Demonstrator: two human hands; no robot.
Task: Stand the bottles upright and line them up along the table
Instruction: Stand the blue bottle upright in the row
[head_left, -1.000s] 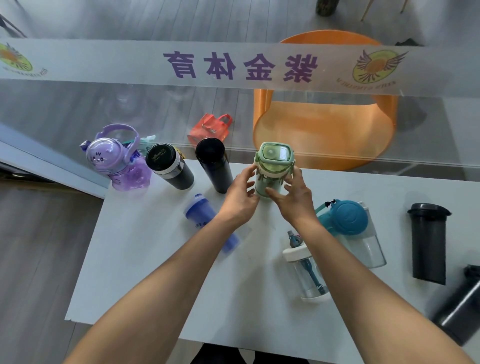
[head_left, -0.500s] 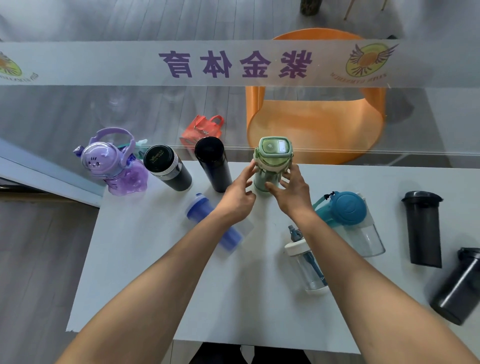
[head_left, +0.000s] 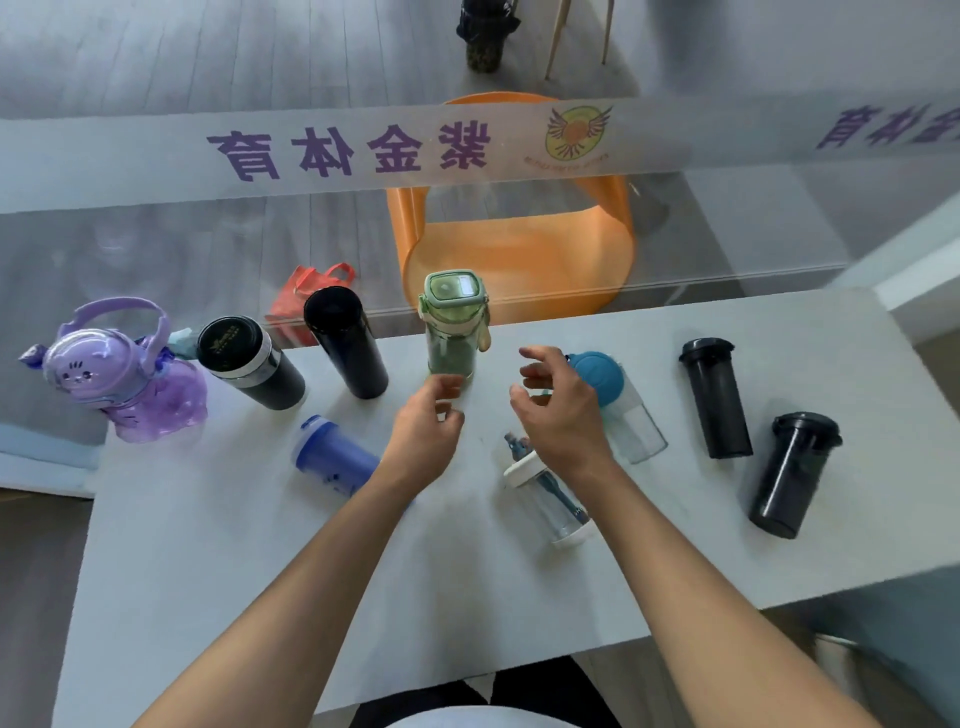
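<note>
Both hands empty: left hand (head_left: 428, 423) loosely curled, right hand (head_left: 558, 410) spread open, just short of the green bottle (head_left: 453, 325), upright at the table (head_left: 363, 561) far edge. Probably light, hard, smooth plastic; best gripped mid-body, not the lid.

Count: nine bottles. Upright along the back: purple, two dark, green. The other five look to be lying down: blue shaker (head_left: 332, 457), clear bottle (head_left: 550, 499), teal-lidded bottle (head_left: 618, 405), two black tumblers.

Green bottle (head_left: 453, 325) upright at table's far edge; blue bottle (head_left: 332, 457) seemingly lying.
</note>
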